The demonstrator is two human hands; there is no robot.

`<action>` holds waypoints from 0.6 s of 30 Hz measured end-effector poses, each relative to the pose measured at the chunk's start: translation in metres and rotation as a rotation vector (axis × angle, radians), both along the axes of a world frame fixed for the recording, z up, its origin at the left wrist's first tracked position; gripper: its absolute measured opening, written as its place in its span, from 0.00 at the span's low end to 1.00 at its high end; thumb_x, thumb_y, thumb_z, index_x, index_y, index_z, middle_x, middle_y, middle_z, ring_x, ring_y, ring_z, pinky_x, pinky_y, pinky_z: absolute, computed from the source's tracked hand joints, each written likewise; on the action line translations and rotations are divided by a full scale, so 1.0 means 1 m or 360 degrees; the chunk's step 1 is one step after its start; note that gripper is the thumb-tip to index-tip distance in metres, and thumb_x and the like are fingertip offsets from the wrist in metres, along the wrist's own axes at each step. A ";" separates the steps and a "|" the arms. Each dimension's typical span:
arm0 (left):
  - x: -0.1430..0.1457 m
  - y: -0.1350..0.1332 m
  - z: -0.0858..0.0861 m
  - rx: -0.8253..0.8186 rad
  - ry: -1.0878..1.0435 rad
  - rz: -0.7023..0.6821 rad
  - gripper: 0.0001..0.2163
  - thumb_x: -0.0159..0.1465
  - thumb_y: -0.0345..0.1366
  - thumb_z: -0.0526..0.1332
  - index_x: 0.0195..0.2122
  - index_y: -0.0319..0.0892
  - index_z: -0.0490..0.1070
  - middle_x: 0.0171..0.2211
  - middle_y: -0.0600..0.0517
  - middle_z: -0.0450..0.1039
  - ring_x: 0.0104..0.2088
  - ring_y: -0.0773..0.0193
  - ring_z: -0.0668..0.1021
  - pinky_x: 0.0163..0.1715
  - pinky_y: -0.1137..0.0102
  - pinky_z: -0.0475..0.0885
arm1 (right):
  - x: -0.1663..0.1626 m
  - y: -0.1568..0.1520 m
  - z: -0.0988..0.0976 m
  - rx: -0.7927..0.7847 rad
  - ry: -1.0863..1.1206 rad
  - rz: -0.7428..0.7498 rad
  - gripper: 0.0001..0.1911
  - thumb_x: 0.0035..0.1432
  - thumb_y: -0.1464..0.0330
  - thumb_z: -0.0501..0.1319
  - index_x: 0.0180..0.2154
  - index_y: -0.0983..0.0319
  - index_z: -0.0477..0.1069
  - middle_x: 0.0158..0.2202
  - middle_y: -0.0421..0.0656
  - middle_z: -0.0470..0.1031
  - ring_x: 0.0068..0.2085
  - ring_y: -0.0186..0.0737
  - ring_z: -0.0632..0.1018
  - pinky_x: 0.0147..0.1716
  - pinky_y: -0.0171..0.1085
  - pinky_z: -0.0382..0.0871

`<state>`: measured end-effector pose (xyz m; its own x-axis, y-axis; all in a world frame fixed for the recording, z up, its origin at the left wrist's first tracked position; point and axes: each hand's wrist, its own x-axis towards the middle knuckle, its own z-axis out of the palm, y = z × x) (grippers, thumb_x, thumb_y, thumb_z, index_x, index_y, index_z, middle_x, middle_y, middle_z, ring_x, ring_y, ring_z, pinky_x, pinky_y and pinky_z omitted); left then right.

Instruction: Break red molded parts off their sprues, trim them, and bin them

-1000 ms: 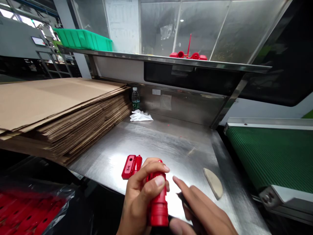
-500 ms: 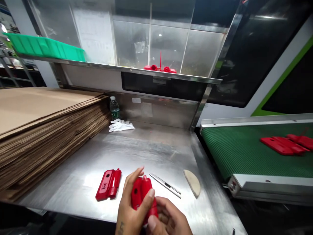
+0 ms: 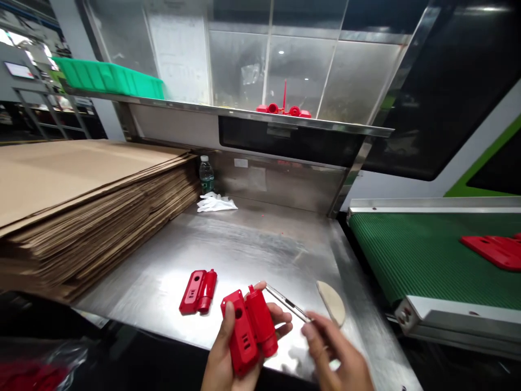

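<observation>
My left hand point(image 3: 228, 347) is closed around a red plastic moulded part point(image 3: 244, 336), a flat panel with a hole and small slots beside a ribbed cylinder. The thumb lies on the panel's left edge, and fingers show behind the cylinder. My right hand point(image 3: 337, 353) pinches the near end of a slim metal craft knife point(image 3: 287, 301), which slants across the tabletop. Left of my hands, a similar red part point(image 3: 198, 292) rests on the metal table point(image 3: 244, 239). To the knife's right lies a pale half-round piece point(image 3: 331, 303).
Stacked cardboard sheets point(image 3: 101, 201) fill the left side. A water bottle point(image 3: 206, 175) and white gloves point(image 3: 216, 202) sit at the back. Above, a shelf carries a green bin point(image 3: 109, 77) and red parts point(image 3: 284, 110). On the right, a green conveyor point(image 3: 411, 255) bears more red pieces point(image 3: 496, 251).
My right hand has left the red part and moved right onto the knife's end. My left hand now holds the part alone, tilted with its face showing. The view has shifted left.
</observation>
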<state>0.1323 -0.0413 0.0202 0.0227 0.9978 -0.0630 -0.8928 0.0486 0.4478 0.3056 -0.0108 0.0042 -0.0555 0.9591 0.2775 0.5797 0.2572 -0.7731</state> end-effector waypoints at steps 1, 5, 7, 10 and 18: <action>-0.004 0.000 0.000 0.0059 0.0058 0.0035 0.29 0.69 0.56 0.46 0.56 0.40 0.73 0.44 0.38 0.80 0.47 0.42 0.80 0.53 0.48 0.70 | 0.014 0.014 0.000 0.0172 -0.0441 -0.0236 0.23 0.67 0.51 0.50 0.54 0.58 0.70 0.35 0.45 0.79 0.28 0.37 0.80 0.24 0.32 0.74; -0.016 0.001 0.005 0.0202 0.0198 -0.0025 0.35 0.69 0.59 0.40 0.57 0.37 0.72 0.42 0.36 0.79 0.39 0.41 0.81 0.41 0.48 0.73 | 0.046 0.069 -0.013 0.0304 -0.0928 -0.0499 0.23 0.66 0.55 0.51 0.45 0.65 0.73 0.41 0.57 0.75 0.36 0.56 0.81 0.25 0.46 0.72; -0.021 0.001 0.007 0.0219 0.0266 -0.0067 0.33 0.71 0.55 0.38 0.57 0.36 0.72 0.40 0.37 0.79 0.38 0.43 0.81 0.40 0.52 0.73 | 0.045 0.083 -0.023 0.0355 -0.1004 -0.0496 0.16 0.65 0.58 0.53 0.38 0.61 0.73 0.37 0.53 0.74 0.37 0.57 0.80 0.27 0.46 0.72; -0.026 -0.001 0.008 0.0215 0.0347 -0.0048 0.30 0.73 0.50 0.38 0.55 0.36 0.73 0.40 0.37 0.80 0.40 0.44 0.81 0.44 0.54 0.71 | 0.034 0.081 -0.026 0.0387 -0.0963 -0.0504 0.11 0.67 0.60 0.52 0.40 0.58 0.68 0.34 0.50 0.76 0.31 0.52 0.80 0.23 0.43 0.68; -0.020 -0.004 0.010 -0.0054 0.0435 0.0036 0.31 0.68 0.59 0.45 0.52 0.40 0.76 0.34 0.43 0.80 0.32 0.53 0.80 0.35 0.62 0.74 | -0.034 -0.019 0.043 0.0568 -0.0519 -0.0383 0.10 0.67 0.56 0.55 0.44 0.53 0.65 0.21 0.36 0.77 0.18 0.36 0.77 0.15 0.30 0.68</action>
